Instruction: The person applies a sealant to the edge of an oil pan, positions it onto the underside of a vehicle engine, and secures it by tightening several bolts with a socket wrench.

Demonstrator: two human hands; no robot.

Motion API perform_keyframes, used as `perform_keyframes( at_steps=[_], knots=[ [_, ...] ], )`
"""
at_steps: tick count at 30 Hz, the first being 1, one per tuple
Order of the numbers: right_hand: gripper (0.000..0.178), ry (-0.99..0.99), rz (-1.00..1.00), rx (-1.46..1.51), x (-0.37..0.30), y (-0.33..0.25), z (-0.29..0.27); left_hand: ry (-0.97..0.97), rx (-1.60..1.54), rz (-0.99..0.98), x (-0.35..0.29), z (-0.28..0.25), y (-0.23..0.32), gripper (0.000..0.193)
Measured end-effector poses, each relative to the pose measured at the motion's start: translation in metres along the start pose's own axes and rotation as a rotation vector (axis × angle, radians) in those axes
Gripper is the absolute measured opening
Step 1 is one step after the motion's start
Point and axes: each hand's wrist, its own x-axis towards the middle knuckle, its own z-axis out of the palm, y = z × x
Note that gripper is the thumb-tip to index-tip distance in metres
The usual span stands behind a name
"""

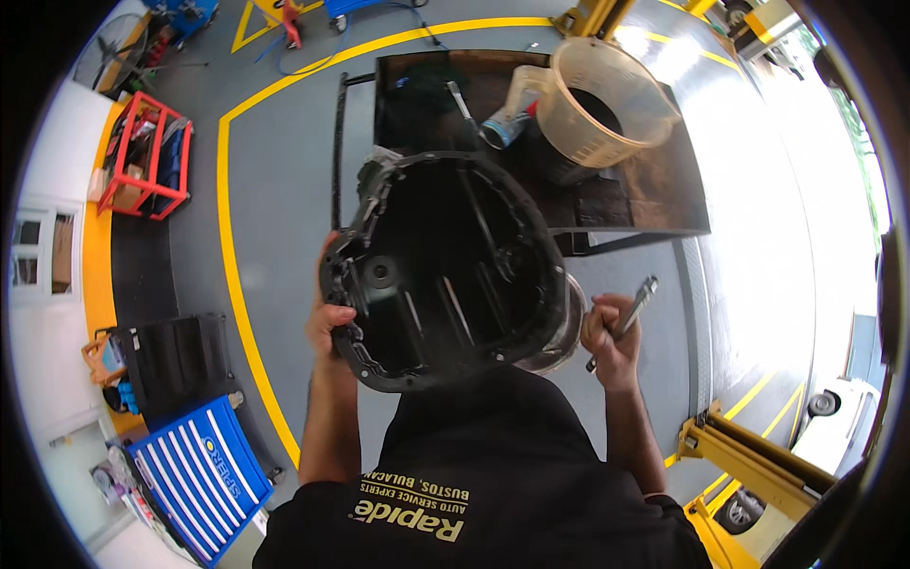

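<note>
Over grey floor (275, 171), a black metal pan (431, 284), pinched at eight o'clock by left fingers (337, 315), could be dropped if bumped by the silver tool (639, 305) clasped in right fingers (595, 328).

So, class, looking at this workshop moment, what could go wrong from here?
Only the left hand visibly grips the large black pan, so it might tip or slip. The metal tool in the right hand could knock the pan's rim. On the bench, the open jug with dark contents might spill if bumped.
</note>
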Motion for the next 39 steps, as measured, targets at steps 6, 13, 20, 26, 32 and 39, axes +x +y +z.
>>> perform_keyframes(
  at_steps=[6, 13, 20, 26, 32, 39],
  knots=[
    [0.027, -0.208, 0.282, -0.794, 0.119, 0.028, 0.096, 0.246, 0.193, 0.286, -0.032, -0.041, 0.092, 0.081],
    [0.043, -0.514, 0.209, -1.198, 0.246, 0.153, 0.221, 0.482, 0.340, 0.434, -0.059, -0.076, 0.148, 0.081],
    [0.045, -0.499, 0.193, -1.064, 0.261, 0.173, 0.219, 0.527, 0.204, 0.499, -0.065, -0.088, 0.145, 0.082],
    [0.043, -0.480, 0.079, -1.195, 0.235, 0.200, 0.229, 0.439, 0.203, 0.455, -0.048, -0.082, 0.136, 0.076],
    [0.030, -0.308, 0.445, -0.413, 0.236, 0.113, 0.187, 0.338, 0.057, 0.412, -0.045, -0.061, 0.135, 0.077],
    [0.025, 0.083, -0.262, -0.013, 0.144, -0.078, 0.046, 0.501, 0.104, 0.185, -0.023, -0.133, 0.103, 0.039]
  ],
)
